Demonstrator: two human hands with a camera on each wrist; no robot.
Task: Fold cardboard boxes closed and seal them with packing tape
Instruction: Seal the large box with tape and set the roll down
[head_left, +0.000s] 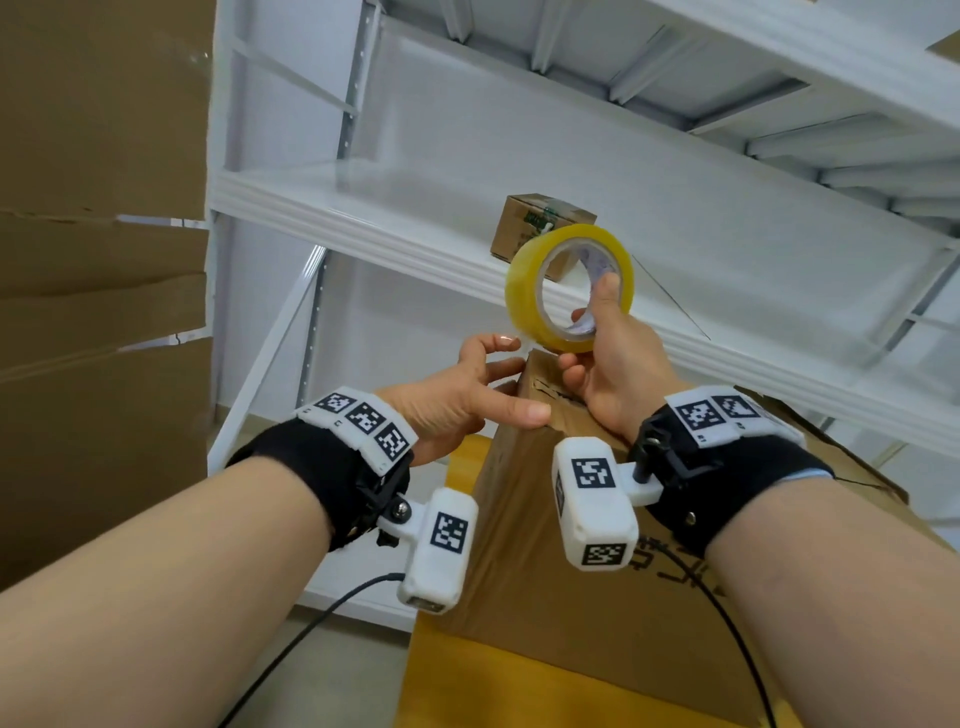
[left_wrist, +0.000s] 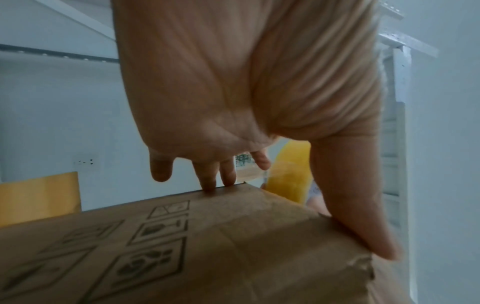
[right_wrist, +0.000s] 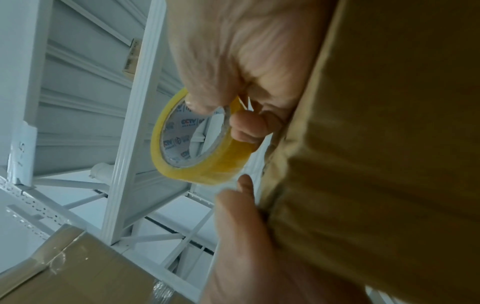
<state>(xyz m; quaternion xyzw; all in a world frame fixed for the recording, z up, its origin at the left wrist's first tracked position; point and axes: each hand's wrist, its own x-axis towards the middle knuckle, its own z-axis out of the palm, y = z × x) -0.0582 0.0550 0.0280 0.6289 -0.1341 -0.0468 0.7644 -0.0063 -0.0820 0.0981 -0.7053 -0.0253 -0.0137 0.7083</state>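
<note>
One tape roll gripped by R hand; L hand fingers relaxed on box.

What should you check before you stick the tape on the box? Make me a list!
1. Tape roll held firmly by the right hand, thumb through the core: ok.
2. Left hand steadying the cardboard box, fingertips on its top edge: ok.
3. Loose tape end found and pulled out: cannot tell.
4. Box flaps folded flat: cannot tell, hands hide the seam.
5. Roll close to the box corner: ok.
</note>
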